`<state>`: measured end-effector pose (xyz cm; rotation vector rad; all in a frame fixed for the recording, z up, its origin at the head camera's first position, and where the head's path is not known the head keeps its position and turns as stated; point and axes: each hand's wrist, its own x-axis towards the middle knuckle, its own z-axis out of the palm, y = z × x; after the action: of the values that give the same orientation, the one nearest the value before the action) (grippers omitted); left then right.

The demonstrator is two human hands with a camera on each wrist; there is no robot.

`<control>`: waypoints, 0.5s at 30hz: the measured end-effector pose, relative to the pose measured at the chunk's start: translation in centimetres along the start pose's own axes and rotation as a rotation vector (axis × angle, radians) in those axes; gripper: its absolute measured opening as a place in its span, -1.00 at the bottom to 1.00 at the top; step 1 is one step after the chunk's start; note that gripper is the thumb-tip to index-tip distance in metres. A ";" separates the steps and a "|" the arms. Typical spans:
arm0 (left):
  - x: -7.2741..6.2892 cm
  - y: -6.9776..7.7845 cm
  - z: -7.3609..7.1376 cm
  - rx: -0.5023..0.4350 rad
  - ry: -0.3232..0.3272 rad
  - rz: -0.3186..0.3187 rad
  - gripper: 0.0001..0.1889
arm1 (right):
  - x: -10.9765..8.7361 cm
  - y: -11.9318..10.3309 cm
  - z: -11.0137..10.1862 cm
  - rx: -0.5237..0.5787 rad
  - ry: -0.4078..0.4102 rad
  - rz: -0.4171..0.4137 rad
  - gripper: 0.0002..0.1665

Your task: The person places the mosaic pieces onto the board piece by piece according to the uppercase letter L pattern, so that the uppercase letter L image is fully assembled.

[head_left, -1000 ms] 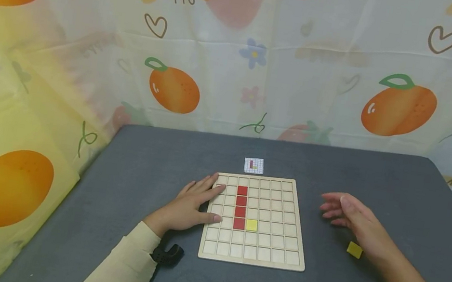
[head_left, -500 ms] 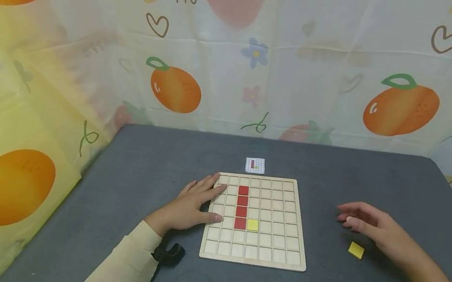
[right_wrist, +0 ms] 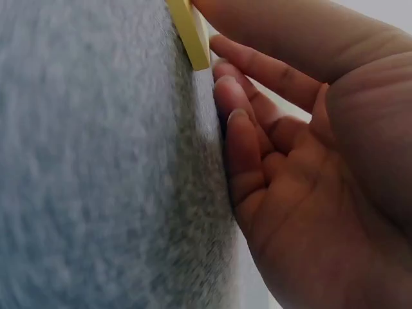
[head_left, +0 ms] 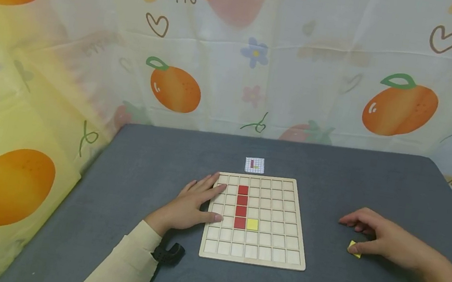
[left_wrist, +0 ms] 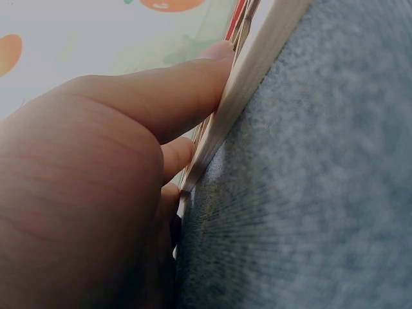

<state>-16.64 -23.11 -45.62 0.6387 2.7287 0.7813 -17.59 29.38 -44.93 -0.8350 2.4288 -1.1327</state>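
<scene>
A wooden grid board (head_left: 274, 258) lies flat on the table in the head view. One of its columns bears several red tiles (head_left: 240, 211), and a yellow tile (head_left: 252, 224) sits beside the lowest of them. My left hand (head_left: 187, 206) rests on the board's left edge, fingers spread, thumb lying over the rim. To the right of the board, my right hand (head_left: 390, 243) touches a loose yellow tile (right_wrist: 188, 32) with the thumb. Its index finger points away, apart from the tile. The thumb partly covers that tile in the head view.
A small printed card (head_left: 254, 165) with a coloured grid pattern lies just behind the board. The grey table (head_left: 154, 150) ends at a fruit-print cloth (head_left: 226, 82) hanging behind and at the left. Black wrist mounts (head_left: 168, 254) sit on both arms.
My right hand has moved right and toward me, then lowered until its thumb meets the loose yellow tile. The left hand stays in place on the board.
</scene>
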 end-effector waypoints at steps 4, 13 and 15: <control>0.0 0.0 0.0 -0.003 0.001 -0.002 -0.03 | 0.3 -0.6 0.3 -0.039 -0.013 0.015 -0.43; 0.0 0.0 -0.1 -0.007 0.001 0.006 -0.02 | 0.5 -2.1 0.8 -0.123 -0.027 0.088 -0.73; 0.0 0.1 -0.1 -0.007 0.003 0.008 -0.02 | 0.5 -2.4 0.9 -0.125 -0.021 0.101 -0.73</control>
<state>-16.67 -23.12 -45.47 0.6478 2.7271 0.7936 -16.59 27.31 -43.65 -0.7477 2.5148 -0.9390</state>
